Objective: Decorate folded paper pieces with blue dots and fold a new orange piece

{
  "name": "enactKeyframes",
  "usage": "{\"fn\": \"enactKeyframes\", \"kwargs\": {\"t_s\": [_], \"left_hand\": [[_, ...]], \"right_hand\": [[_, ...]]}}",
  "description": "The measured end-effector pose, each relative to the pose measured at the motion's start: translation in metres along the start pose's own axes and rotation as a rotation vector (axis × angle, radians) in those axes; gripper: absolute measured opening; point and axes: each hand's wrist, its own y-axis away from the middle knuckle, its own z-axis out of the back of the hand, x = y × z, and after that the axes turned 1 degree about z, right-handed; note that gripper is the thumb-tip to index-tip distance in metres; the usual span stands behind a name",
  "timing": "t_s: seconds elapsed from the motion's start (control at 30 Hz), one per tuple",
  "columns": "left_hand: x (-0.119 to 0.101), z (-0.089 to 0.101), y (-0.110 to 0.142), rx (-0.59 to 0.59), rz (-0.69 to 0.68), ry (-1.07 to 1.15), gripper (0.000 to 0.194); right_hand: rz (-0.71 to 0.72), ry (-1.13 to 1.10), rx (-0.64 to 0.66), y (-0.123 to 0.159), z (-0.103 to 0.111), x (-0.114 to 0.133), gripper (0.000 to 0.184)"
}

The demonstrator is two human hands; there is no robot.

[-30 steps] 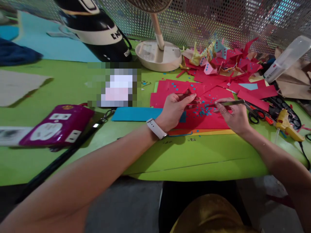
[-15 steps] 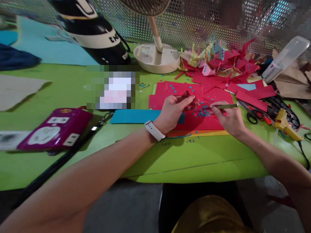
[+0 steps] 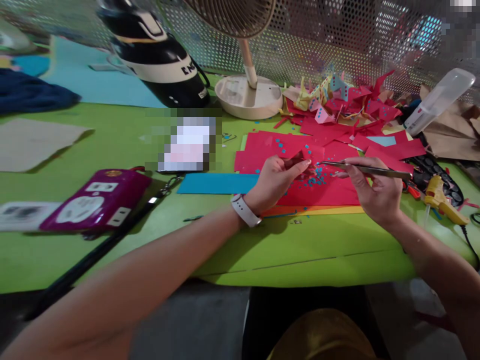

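Note:
My left hand (image 3: 279,180), with a white band at the wrist, pinches what looks like a small folded piece of red paper (image 3: 299,156); much of it is hidden by the fingers. A pair of metal tweezers (image 3: 378,170) lies in my right hand (image 3: 377,192), its fingers closed around the shaft. The tips point left, close to my left fingertips. Whether they grip a chip is too small to tell. Below both hands, tiny blue paper bits (image 3: 318,176) are scattered over red paper sheets (image 3: 337,197). A blue paper strip (image 3: 217,183) passes under my left wrist.
Folded paper pieces (image 3: 337,97) pile up behind the sheets. A yellow glue gun (image 3: 444,202) and a clear bottle (image 3: 444,97) are at the right. To the left stand a fan (image 3: 249,97) and a black bottle (image 3: 161,65), with a purple case (image 3: 97,200) in front.
My right hand has drawn back to the right and up with the tweezers, whose tips have moved from the blue bits to near my left fingertips. The view has shifted slightly.

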Motion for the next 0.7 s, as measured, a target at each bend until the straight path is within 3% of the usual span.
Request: {"fn": "enactKeyframes", "kwargs": {"t_s": [0.2,0.7], "left_hand": [[-0.0032,-0.0056,0.0107,0.090,-0.003,-0.057,0.017],[0.0005,-0.0043,0.0107,0.056,0.014,-0.027,0.015]], "right_hand": [[0.066,0.054,-0.021,0.0012,0.0031,0.0042,0.013],[0.057,0.134,0.007,0.0008,0.0017,0.0015,0.013]]}}
